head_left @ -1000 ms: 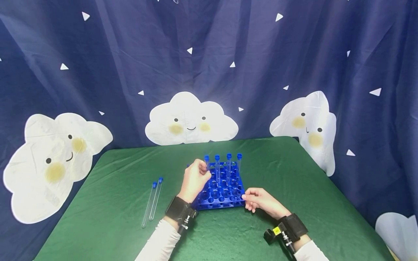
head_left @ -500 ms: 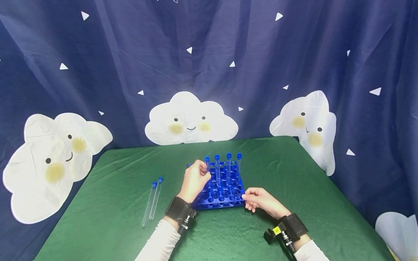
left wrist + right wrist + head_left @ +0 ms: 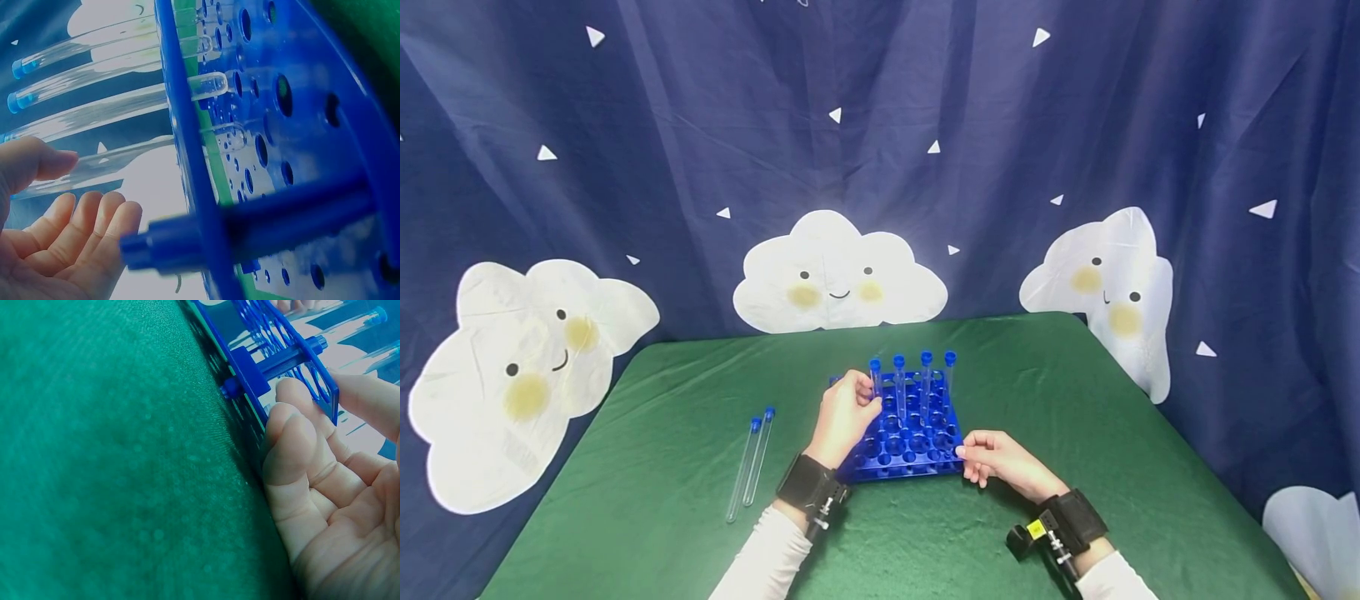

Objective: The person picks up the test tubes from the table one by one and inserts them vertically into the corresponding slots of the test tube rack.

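Note:
On the green table stands a blue test tube rack (image 3: 917,454) with rows of round holes. Several capped clear test tubes stand upright in its back row. My left hand (image 3: 842,417) has its thumb and fingers around the leftmost test tube (image 3: 876,377), below its blue cap. In the left wrist view this test tube (image 3: 137,150) passes between thumb and fingertips, its rounded end through the rack's upper plate. My right hand (image 3: 1003,462) pinches the rack's near right corner, thumb over the top plate (image 3: 325,397) and fingers curled below it.
Two more capped test tubes (image 3: 745,471) lie on the green tabletop (image 3: 647,500), left of my left forearm. Behind the table hangs a dark blue curtain (image 3: 880,125) with white clouds and triangles.
The leftmost test tube's cap sits slightly lower than a second ago. My left hand has shifted a little down and left. My right hand stays on the rack's corner.

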The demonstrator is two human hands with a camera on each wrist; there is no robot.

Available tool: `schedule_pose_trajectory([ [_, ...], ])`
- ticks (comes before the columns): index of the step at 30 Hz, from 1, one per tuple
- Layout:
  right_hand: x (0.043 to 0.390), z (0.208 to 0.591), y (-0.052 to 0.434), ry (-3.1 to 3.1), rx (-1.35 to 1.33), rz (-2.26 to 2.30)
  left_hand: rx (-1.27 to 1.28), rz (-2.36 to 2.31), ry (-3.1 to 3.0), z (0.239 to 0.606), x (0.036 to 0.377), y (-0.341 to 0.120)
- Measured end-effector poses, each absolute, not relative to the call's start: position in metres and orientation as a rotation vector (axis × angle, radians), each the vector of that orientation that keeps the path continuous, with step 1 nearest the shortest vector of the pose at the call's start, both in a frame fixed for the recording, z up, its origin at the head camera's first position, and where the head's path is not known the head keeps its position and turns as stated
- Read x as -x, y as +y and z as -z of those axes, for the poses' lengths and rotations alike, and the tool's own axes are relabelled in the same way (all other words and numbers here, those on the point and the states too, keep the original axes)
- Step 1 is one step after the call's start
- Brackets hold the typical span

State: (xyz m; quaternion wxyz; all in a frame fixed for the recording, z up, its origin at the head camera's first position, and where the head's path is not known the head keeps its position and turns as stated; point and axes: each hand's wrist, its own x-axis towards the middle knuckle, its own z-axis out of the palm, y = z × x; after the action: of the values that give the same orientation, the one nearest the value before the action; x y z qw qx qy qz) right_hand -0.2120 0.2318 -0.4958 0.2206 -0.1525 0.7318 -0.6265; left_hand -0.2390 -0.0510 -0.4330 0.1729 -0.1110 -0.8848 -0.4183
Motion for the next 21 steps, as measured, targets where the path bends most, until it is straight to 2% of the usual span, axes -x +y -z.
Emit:
schedule_pose_trajectory([
  [21, 0.211, 0.496, 0.231, 2.026, 0.415, 1.729, 0.157, 1.086, -2.548, 0.445, 0.235, -0.099],
])
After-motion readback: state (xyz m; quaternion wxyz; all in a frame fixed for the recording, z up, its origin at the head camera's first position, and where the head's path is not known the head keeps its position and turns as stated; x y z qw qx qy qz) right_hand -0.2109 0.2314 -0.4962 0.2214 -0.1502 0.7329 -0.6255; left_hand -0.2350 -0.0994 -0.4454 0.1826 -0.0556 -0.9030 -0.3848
